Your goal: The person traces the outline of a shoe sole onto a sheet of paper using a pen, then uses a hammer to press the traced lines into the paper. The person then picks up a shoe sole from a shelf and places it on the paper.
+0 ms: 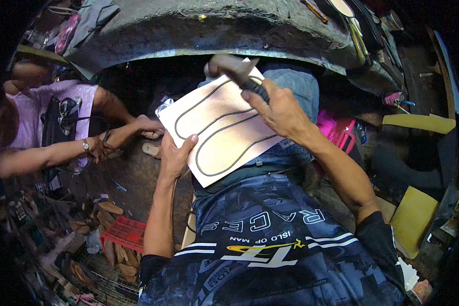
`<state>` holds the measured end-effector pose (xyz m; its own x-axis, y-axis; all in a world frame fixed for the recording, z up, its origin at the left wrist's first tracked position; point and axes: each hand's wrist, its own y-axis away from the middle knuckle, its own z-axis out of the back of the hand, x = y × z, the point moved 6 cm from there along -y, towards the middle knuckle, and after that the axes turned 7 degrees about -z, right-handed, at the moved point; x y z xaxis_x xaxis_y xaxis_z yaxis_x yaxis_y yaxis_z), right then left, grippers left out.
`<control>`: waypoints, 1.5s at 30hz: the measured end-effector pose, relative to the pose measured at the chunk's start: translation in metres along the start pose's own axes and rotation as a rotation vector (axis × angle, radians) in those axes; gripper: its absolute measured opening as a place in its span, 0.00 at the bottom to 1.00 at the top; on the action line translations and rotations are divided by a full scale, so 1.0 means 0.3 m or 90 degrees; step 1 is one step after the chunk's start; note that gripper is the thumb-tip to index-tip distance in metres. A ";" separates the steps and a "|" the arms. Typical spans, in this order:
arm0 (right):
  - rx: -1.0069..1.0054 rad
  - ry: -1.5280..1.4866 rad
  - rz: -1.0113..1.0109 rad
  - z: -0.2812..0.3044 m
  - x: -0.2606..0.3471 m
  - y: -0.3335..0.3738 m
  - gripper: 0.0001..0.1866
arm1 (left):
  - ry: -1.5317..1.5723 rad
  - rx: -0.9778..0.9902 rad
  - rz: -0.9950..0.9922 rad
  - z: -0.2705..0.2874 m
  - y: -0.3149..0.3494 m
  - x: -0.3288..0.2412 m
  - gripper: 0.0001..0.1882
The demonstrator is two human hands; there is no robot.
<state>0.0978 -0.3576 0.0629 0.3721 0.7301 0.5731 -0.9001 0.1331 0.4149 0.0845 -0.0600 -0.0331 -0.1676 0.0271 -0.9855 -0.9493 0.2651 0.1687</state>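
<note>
A pale flat board (204,136) lies tilted across my lap, with dark raised-looking lines on it in two sole-shaped outlines. My left hand (176,155) grips its left edge, thumb on top of the surface and fingers beneath. In my right hand (285,109) is a hammer (227,67), held by its dark handle over the board's upper right. Motion blurs the hammer's head, and whether it touches the board I cannot tell. My right hand and the hammer hide part of the lines there.
At left sits another person (51,120) wearing a wristwatch, one hand near the board. A worn ledge (214,33) runs across the far side. A red plastic crate (123,233) and wooden pieces lie lower left. Pink plastic (336,132) and yellow sheets (414,220) are at right.
</note>
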 end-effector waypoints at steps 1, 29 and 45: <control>-0.022 0.013 0.015 0.005 0.004 0.002 0.37 | 0.022 0.004 -0.013 -0.014 -0.011 -0.001 0.35; 0.006 0.089 -0.036 -0.084 -0.060 0.020 0.39 | -0.208 -0.009 0.068 -0.073 -0.087 0.002 0.31; -0.028 -0.025 -0.078 -0.021 -0.065 0.021 0.39 | -0.236 0.041 -0.042 -0.130 -0.118 -0.014 0.24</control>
<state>0.0834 -0.3667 0.0500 0.4875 0.6803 0.5472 -0.8561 0.2493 0.4527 0.1084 -0.1070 -0.0343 0.0125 0.3520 -0.9359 -0.9344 0.3374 0.1145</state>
